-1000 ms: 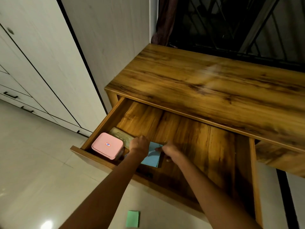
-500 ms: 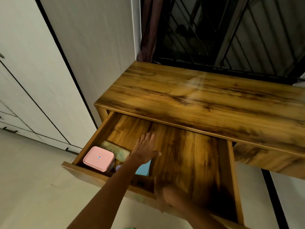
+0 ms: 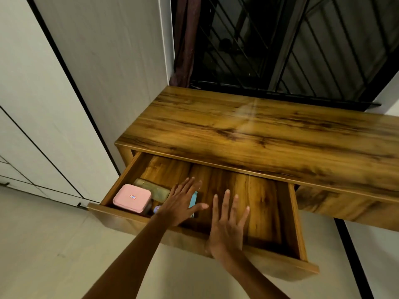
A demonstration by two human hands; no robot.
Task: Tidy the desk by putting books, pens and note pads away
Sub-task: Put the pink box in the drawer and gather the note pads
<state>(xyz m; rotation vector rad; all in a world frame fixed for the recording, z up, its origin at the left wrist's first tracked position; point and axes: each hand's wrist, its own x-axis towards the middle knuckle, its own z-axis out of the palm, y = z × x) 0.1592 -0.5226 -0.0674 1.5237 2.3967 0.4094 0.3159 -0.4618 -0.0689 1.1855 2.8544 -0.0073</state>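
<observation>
The wooden desk [image 3: 259, 130] has its wide drawer [image 3: 298, 223] pulled out. A light blue note pad [image 3: 193, 199] lies in the drawer's left half, mostly hidden under my left hand [image 3: 181, 203], which hovers over it with fingers spread and holds nothing. My right hand [image 3: 226, 227] is flat and spread too, its palm at the drawer's front edge and its fingers reaching over the drawer floor.
A pink lidded box [image 3: 132, 198] and a greenish pouch [image 3: 154, 190] sit in the drawer's left corner, with a small pale purple thing [image 3: 157, 209] beside them. White cupboard doors [image 3: 54, 104] stand at left. A barred dark window [image 3: 280, 44] is behind the desk.
Both hands let go of the blue note pad and opened. My right hand drew back to the drawer's front edge. The view tilted up, so the green pad on the floor left the frame.
</observation>
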